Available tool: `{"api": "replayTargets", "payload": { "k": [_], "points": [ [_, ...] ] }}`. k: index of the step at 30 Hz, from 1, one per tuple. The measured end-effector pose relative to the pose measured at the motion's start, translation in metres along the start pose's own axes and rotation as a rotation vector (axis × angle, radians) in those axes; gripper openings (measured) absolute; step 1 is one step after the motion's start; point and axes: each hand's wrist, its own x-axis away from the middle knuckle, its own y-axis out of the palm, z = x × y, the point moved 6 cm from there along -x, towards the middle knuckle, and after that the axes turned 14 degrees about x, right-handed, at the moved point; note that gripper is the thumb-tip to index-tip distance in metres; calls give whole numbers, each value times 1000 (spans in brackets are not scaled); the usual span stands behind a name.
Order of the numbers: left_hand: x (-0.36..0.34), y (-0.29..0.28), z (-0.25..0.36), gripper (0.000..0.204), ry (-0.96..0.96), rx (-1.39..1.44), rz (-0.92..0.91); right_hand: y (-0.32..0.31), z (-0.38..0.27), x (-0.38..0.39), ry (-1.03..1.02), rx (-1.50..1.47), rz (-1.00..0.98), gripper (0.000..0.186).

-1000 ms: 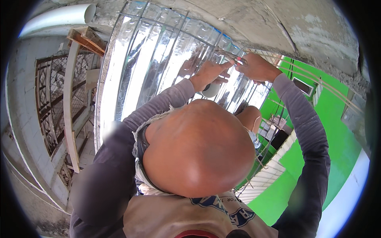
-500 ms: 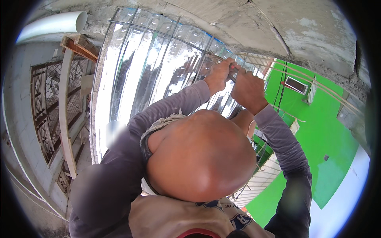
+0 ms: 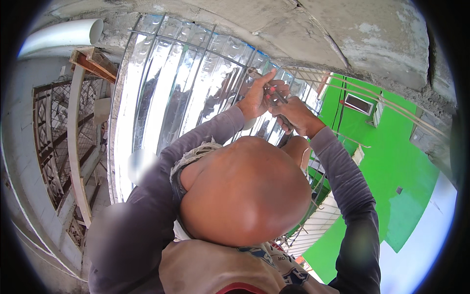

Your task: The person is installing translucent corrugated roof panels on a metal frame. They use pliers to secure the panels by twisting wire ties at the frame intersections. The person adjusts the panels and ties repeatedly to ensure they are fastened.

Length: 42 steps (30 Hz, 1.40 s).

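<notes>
My left hand [image 3: 253, 99] is raised before the shiny sheeting, its thumb stretched up and its fingers apart beside a dark metal hand tool with red spots [image 3: 280, 97]. My right hand [image 3: 297, 115] is wrapped round the lower part of this slim tool, which slants between both hands. The tool's exact kind is hard to make out. Thin steel rebar [image 3: 199, 66] crosses in a grid over the ribbed silvery sheeting [image 3: 169, 93], close to the left hand. My bent knee [image 3: 245, 191] hides what lies below the hands.
A rough concrete slab edge [image 3: 313, 34] runs along the top. At upper left are a white pipe [image 3: 63, 35] and a wooden frame [image 3: 76, 137]. A bright green wall [image 3: 372, 161] stands to the right, with thin rods [image 3: 387, 100] across it.
Both hands have lowered slightly. The left hand's fingers have spread and its thumb has lifted; the right hand has turned and moved left and down with the tool. The view has shifted a little.
</notes>
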Motion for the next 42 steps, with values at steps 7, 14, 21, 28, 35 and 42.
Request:
{"api": "replayTargets", "payload": {
  "k": [7,14,21,28,35,42],
  "points": [
    [-21,-9,3,45,1,74,-23,-1,-6,7,86,20,-18,26],
    [-38,9,11,36,111,217,93,11,-51,30,-314,1817,960,18],
    [1,30,-8,37,46,237,28,-54,-26,-8,161,556,-35,56],
    [-43,7,-5,32,112,166,6,-45,-42,12,-273,1145,520,36],
    [-46,12,0,38,99,90,39,-29,-37,1,-454,1824,891,29],
    [-14,24,-9,34,64,141,-2,-54,-9,-18,133,280,-192,40]
  ]
}}
